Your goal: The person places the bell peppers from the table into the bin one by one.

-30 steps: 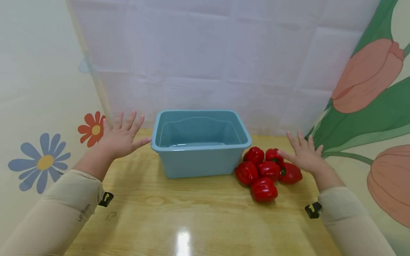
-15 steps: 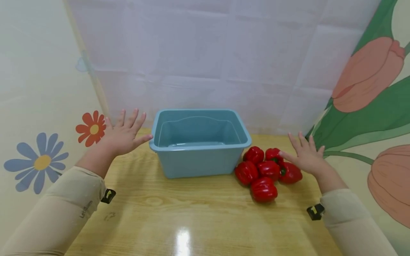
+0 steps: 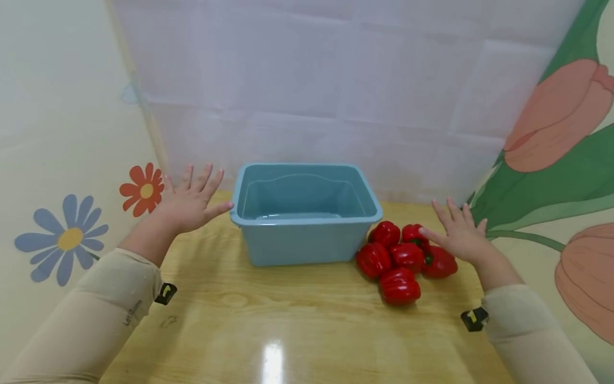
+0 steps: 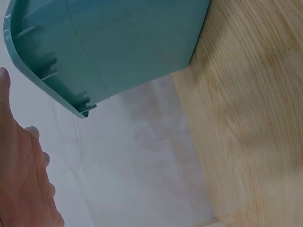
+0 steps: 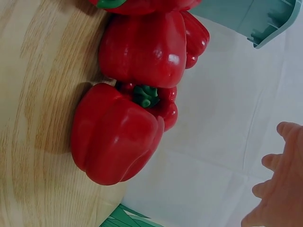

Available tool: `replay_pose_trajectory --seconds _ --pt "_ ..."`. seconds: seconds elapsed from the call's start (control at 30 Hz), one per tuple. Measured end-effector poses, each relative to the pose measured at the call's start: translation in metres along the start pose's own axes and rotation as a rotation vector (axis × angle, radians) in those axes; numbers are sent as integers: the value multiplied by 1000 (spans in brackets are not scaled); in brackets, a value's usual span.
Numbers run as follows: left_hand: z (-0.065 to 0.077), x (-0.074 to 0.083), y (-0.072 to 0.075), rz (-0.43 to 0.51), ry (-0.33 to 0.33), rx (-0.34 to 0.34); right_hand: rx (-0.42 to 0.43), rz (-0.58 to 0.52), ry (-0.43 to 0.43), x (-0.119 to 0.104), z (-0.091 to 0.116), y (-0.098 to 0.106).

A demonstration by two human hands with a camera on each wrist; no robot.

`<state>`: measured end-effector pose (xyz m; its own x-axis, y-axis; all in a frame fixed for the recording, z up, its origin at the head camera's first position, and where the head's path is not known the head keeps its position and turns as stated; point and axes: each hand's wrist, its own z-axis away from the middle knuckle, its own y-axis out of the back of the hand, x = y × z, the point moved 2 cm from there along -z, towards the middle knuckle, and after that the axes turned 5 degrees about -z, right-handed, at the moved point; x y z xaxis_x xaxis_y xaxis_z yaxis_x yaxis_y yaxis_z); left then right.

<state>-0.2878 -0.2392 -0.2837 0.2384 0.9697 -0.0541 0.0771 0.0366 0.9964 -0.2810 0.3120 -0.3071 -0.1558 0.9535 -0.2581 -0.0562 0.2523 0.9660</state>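
Note:
A blue plastic bin (image 3: 307, 242) stands on the wooden table with nothing inside it. To its right several red bell peppers (image 3: 400, 286) lie in a cluster; green stems show on some, as on the bell pepper (image 5: 113, 137) in the right wrist view. My left hand (image 3: 189, 207) is raised beside the bin's left rim, fingers spread, thumb tip overlapping the rim in the head view. In the left wrist view a gap shows between that hand (image 4: 21, 175) and the bin. My right hand (image 3: 458, 234) hovers by the rightmost peppers, fingers spread, holding nothing.
The wooden table (image 3: 230, 330) runs up to a white sheet (image 3: 307, 80) behind the bin. Flower-printed sheets hang at the left (image 3: 57, 133) and right (image 3: 585, 213). Each sleeve cuff carries a small black tag.
The head view has shifted slightly, so the bin and peppers appear a little further right. Both hands keep the same spread pose, and the peppers and bin stay in place.

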Motion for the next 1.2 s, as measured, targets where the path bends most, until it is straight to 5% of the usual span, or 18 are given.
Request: replay_pose_trajectory --seconds 1.2 --pt "3 7 1 24 -28 35 6 -19 21 -4 0 6"
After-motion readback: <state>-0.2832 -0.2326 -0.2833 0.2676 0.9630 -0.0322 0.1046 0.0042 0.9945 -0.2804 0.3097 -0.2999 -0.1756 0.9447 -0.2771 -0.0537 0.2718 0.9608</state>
